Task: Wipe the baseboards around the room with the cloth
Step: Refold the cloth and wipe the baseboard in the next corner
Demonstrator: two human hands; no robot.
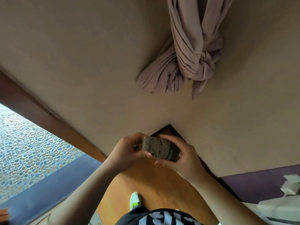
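Both forearms raised in front of the chest toward a room corner, a folded, dark grey-brown wiping cloth (159, 149) held between the two hands above the orange wooden floor (155, 184). Left hand (125, 151) curled round the cloth's near-left end, thumb over the top edge, fingertips tucked under the bundle. Right hand (180, 153) cupping the far-right end, thumb arched over the top, fingers wrapped underneath, index finger stretched along the lower edge. Cloth clear of every surface, level with the corner where two beige walls (81, 62) meet. Dark brown wooden baseboard (174, 131) visible as a thin strip at the foot of that corner, just behind the cloth, not touched by it. Knotted, dusty-pink fabric curtain (191, 51) hanging against the wall above. Pebble-patterned paving (27, 140) outside a brown-framed opening at left. Grey-and-lime sneaker (135, 200) planted on the floor below the hands. Black-and-white printed shirt (160, 218) at the bottom edge, its large lettering cut off and unreadable. Crumpled white paper (290, 185) at lower right, no writing legible.
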